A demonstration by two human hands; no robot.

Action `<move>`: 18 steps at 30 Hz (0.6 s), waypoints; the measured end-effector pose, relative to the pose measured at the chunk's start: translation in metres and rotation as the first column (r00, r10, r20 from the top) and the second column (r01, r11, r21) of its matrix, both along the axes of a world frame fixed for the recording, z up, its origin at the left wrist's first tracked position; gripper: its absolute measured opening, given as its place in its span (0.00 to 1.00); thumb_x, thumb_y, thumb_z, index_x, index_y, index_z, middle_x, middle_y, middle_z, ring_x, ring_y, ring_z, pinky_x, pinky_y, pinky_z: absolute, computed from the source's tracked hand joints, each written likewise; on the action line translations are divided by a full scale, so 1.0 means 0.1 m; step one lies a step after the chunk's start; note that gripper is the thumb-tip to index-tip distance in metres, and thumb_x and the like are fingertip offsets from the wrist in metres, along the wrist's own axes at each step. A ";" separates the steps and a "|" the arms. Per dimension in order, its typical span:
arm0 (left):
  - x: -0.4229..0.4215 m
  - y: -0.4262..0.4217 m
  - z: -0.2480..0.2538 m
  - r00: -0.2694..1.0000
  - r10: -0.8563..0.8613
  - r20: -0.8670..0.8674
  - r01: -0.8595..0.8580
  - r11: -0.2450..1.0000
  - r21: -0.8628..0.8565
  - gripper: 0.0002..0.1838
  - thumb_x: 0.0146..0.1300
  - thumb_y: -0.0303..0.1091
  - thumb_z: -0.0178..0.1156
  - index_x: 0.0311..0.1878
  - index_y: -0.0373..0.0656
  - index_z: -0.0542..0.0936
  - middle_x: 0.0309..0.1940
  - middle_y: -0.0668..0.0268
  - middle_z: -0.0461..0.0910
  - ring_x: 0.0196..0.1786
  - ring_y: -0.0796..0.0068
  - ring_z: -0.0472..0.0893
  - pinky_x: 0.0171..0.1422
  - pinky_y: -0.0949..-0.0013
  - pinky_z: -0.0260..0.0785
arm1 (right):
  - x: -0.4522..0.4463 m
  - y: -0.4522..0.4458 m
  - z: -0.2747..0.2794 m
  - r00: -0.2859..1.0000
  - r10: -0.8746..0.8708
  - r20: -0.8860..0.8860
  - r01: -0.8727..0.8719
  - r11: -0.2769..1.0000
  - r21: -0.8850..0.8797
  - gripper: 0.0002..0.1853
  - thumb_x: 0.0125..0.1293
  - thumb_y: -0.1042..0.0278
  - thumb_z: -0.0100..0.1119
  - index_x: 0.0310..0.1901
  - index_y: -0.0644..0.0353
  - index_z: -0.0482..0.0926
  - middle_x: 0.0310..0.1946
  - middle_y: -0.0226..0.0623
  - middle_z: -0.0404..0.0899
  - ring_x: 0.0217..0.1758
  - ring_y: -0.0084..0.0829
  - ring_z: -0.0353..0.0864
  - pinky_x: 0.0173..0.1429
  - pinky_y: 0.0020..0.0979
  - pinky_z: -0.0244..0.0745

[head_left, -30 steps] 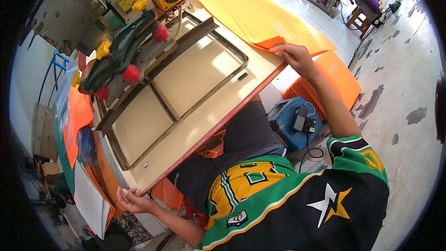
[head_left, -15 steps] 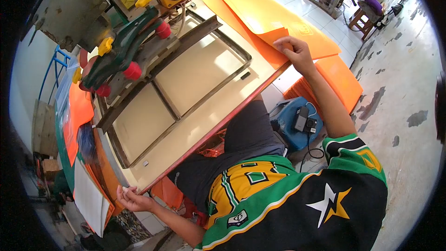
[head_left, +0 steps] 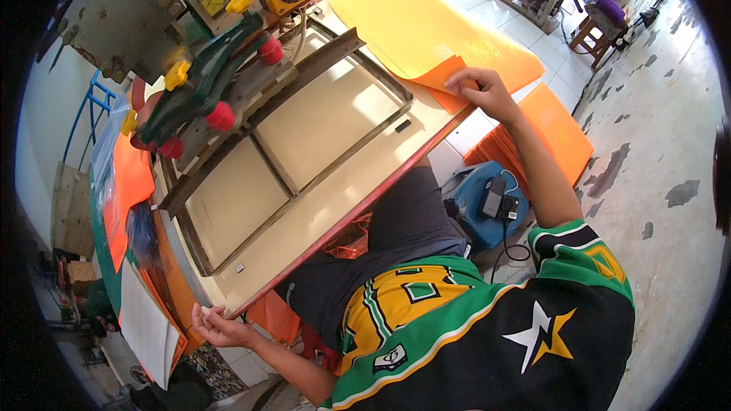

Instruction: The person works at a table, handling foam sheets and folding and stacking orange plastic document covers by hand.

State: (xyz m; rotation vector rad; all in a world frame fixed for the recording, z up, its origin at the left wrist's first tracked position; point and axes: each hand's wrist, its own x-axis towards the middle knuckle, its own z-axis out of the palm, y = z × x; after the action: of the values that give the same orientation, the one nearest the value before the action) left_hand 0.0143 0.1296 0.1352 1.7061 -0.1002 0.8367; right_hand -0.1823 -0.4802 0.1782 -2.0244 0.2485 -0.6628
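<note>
Apparently at early stage only: pinching folded corner of orange sheet (head_left: 396, 27) with right hand (head_left: 493, 97) at far right of worktop (head_left: 304, 221), outside metal frame (head_left: 272, 165); with left hand (head_left: 222, 329) loosely curled, cannot tell whether holding anything.

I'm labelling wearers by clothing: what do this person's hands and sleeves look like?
Both the left hand and the right hand are bare: no gloves, watch or bracelet shows. The right sleeve is short and green, with a black band edged in white and a yellow outlined patch higher up. Too little of the left sleeve shows to describe.
</note>
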 end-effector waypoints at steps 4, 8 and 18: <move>0.00 0.00 0.00 1.000 -0.005 0.003 0.005 1.000 -0.007 0.12 0.74 0.28 0.52 0.56 0.34 0.75 0.24 0.69 0.74 0.29 0.81 0.71 0.37 0.77 0.64 | 0.07 -0.06 0.00 1.000 0.020 -0.021 -0.021 0.998 -0.051 0.11 0.58 0.76 0.58 0.42 0.64 0.85 0.39 0.34 0.85 0.47 0.24 0.82 0.57 0.28 0.74; 0.02 0.02 -0.03 1.000 0.003 0.001 -0.003 1.000 -0.001 0.12 0.73 0.28 0.52 0.56 0.34 0.76 0.25 0.69 0.73 0.29 0.81 0.71 0.37 0.76 0.65 | 0.11 0.10 0.07 0.998 0.050 -0.028 -0.054 0.978 -0.199 0.15 0.61 0.75 0.57 0.50 0.59 0.84 0.43 0.39 0.85 0.48 0.31 0.83 0.59 0.32 0.74; 0.03 0.05 -0.04 1.000 -0.002 0.008 0.002 1.000 0.027 0.12 0.72 0.26 0.51 0.55 0.34 0.76 0.26 0.68 0.74 0.29 0.81 0.71 0.36 0.75 0.64 | -0.02 0.26 0.14 0.996 0.056 -0.069 -0.077 0.931 -0.357 0.31 0.60 0.69 0.63 0.67 0.54 0.72 0.52 0.43 0.80 0.57 0.43 0.79 0.66 0.41 0.70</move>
State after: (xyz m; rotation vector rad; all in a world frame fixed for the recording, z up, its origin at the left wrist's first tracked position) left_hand 0.0169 0.1351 0.1315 1.7280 -0.1191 0.8435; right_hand -0.1845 -0.4540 0.1925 -2.3941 0.0949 -0.6425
